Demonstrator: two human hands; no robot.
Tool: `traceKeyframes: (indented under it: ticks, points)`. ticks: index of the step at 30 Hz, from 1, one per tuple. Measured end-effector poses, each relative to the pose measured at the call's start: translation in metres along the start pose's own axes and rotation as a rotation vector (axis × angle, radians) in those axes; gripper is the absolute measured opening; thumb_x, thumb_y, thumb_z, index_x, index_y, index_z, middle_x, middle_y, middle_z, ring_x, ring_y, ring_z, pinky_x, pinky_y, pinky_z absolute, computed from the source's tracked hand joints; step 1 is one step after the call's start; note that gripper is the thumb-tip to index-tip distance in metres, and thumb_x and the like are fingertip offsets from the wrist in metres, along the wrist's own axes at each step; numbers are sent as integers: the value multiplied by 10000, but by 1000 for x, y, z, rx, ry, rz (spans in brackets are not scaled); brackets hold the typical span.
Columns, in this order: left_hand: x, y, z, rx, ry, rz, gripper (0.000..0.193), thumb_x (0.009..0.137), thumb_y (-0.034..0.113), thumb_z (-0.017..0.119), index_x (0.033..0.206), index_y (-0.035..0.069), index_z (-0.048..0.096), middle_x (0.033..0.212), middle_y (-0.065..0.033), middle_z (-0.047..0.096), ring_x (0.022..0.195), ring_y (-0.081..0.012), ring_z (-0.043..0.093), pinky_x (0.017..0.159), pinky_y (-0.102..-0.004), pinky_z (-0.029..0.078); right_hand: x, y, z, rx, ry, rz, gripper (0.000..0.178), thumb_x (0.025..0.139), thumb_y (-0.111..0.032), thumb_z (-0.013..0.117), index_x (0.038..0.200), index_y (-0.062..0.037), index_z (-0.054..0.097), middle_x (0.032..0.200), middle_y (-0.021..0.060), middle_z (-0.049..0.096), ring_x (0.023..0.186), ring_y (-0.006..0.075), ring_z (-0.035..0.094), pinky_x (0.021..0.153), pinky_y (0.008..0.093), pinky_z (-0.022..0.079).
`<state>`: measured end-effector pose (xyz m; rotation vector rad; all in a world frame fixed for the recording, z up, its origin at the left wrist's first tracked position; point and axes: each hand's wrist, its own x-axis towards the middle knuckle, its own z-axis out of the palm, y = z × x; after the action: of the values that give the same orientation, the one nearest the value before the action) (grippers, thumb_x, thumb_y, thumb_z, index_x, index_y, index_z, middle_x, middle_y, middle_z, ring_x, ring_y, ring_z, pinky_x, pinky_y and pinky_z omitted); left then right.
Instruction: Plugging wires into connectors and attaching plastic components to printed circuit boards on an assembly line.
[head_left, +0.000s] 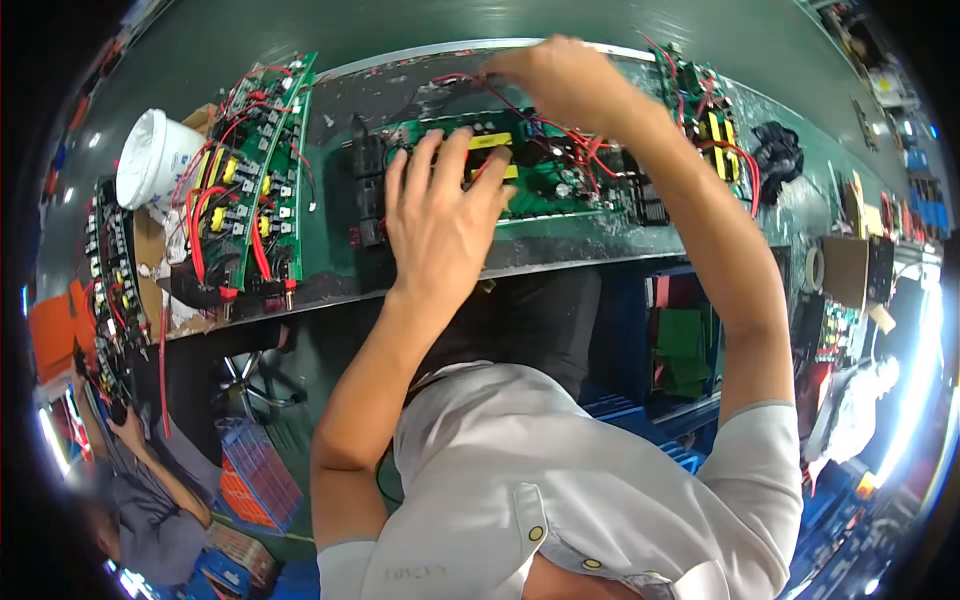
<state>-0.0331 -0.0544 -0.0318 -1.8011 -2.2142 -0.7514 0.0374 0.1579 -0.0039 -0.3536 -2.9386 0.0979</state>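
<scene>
L hand [437,220]: fingers apart on circuit board [535,187]. R hand [565,85]: at red wire [452,77], grip unclear. Caution: wire may tear loose if pulled w/o slack.

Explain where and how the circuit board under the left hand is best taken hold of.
Probably grip the circuit board by its long near edge, coming from the person's side: the board lies flat and that edge looks fairly bare, while red wires lie across its right half.

Head view: wide fisheye, head-worn, facing down; wearer's shirt [560,470] nearest, at six o'clock; central circuit board [532,203] farther off, toward twelve.
</scene>
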Motion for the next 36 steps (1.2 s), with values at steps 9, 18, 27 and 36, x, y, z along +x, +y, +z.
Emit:
traceKeyframes:
  ticks: [9,18,27,36]
  points:
    - [1,-27,-45,-352,12,0,267,841,147,746,1094,64,727,1234,-145,638,1161,-352,595,1007,-450,458,-48,-10,-75,-190,142,201,295,884,-75,597,1177,-80,634,951,137,715,824,362,682,676,461,524]
    - [4,-38,-66,-686,73,19,417,854,126,759,1224,-19,629,1176,-133,671,1059,-263,658,942,-336,499,-114,-68,-59,509,109,165,301,890,-27,660,1189,-65,668,926,165,711,826,305,706,745,344,533]
    - [5,-37,-71,-619,-339,-113,189,809,105,749,967,3,728,900,-127,693,857,-298,673,728,-356,515,-112,-76,-32,505,90,98,290,817,-72,748,1086,-8,663,948,164,686,843,361,654,753,392,523]
    - [-5,-35,-48,-417,-285,154,246,764,111,792,923,12,632,1271,-154,566,1125,-359,600,921,-420,493,-119,-75,2,276,246,8,191,822,-102,739,949,0,638,1342,137,529,1248,362,501,1007,467,429]
